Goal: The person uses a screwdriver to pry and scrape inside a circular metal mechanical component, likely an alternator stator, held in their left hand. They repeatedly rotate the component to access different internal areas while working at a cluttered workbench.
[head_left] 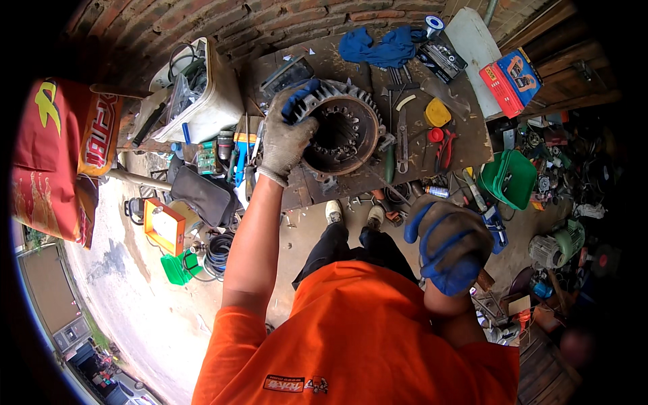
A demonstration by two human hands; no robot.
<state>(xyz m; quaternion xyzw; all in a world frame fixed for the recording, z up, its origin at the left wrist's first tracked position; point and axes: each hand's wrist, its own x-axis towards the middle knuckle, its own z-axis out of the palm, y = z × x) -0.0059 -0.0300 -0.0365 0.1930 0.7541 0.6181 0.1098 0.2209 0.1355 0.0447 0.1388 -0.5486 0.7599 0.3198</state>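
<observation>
My left hand, in a grey glove with blue-coated fingers, grips the rim of a finned metal motor housing. The housing lies on the workbench with its round opening facing up, and notched edges show inside the dark bore. My right hand, gloved alike, is raised off the bench's near right side with its fingers curled closed. A short brown wooden handle sticks out beside this fist; the rest of that tool is hidden.
On the worn workbench lie red-handled pliers, a yellow tape measure, a green-handled screwdriver and a blue cloth. A white bin stands left. A green basket and an electric motor sit right among clutter.
</observation>
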